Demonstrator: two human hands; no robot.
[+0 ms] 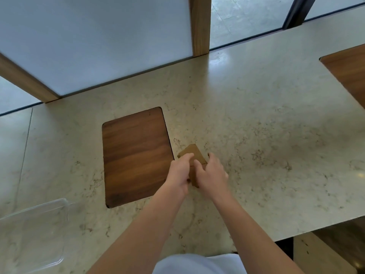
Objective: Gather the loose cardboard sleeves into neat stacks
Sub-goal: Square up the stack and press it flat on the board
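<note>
Item 1, nearest me: a pale garment (197,264) at the bottom edge, with both bare forearms reaching forward from it over the worktop (256,119), a pale marbled stone surface.

Item 2: clear plastic container (33,232), low at my left, resting on the worktop well apart from the hands.

Item 3: left hand (178,174), fingers curled, pressed against the left side of the cardboard sleeves (194,155). Its fingertips lie over the upper left corner of the bundle.

Item 4: right hand (212,175), fingers curled likewise, closed against the right side of the same bundle. I see both hands clasped on the sleeves, which are held between them.

Item 5: cardboard sleeves, brown, gathered as one bundle standing on the worktop. The far corner pokes out beyond the fingers; the near edge shows in the gap between the two wrists. How many sleeves make up the bundle I cannot tell.

Item 6: dark wooden inset panel (136,157), set in the worktop just left of the left hand; the bundle sits beside its right edge, not on it.

Item 7: a second wooden panel (349,72), far right.

Item 8, farthest: frosted panes (98,40) with wooden posts (200,26) behind the worktop.
</note>
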